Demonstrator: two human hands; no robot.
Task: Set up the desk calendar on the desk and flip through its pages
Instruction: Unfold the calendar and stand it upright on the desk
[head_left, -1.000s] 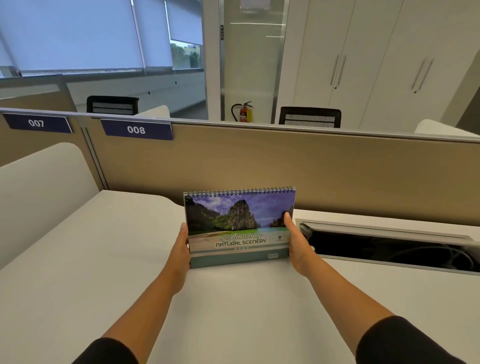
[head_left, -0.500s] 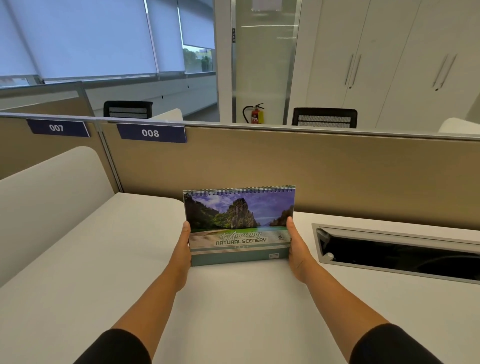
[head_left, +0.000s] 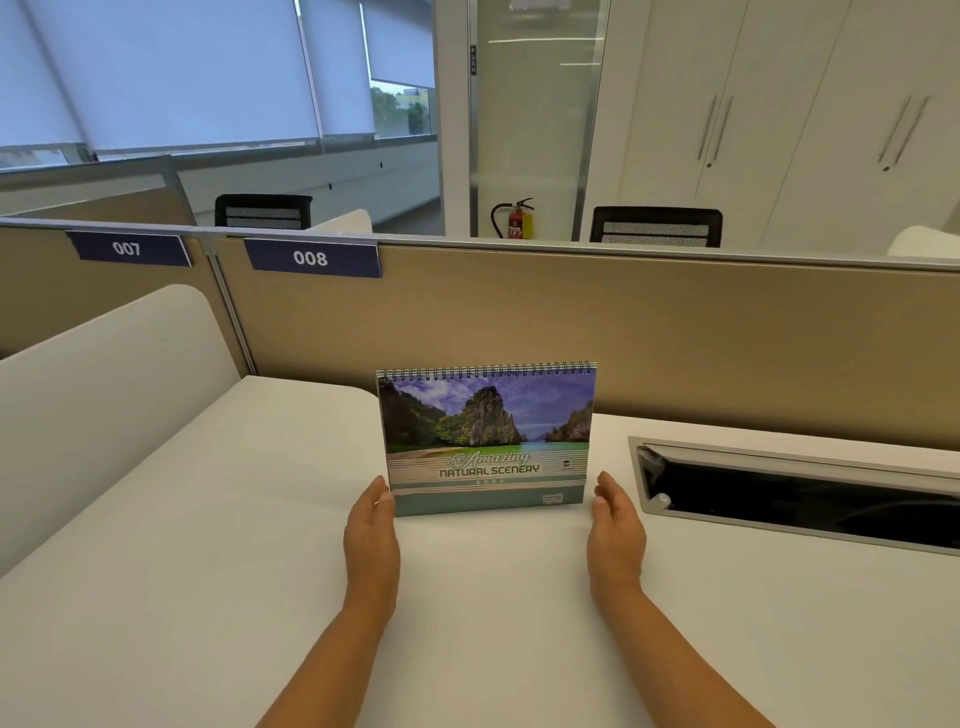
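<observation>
The desk calendar (head_left: 488, 441) stands upright on the white desk (head_left: 208, 571), spiral binding on top, its cover showing a cliff and lagoon with the words "Natural Scenery". My left hand (head_left: 371, 540) lies flat-edged near the calendar's lower left corner, fingertips just touching or nearly touching it. Off the lower right corner, my right hand (head_left: 615, 535) is a small gap away from the cover. Both hands are open and hold nothing.
A beige partition (head_left: 623, 338) with labels 007 and 008 runs right behind the calendar. An open cable tray slot (head_left: 800, 499) is sunk into the desk to the right. A white curved divider (head_left: 104, 395) borders the desk on the left.
Both hands have let go of the calendar's sides and drawn back toward me. The calendar stands on its own in the same spot.
</observation>
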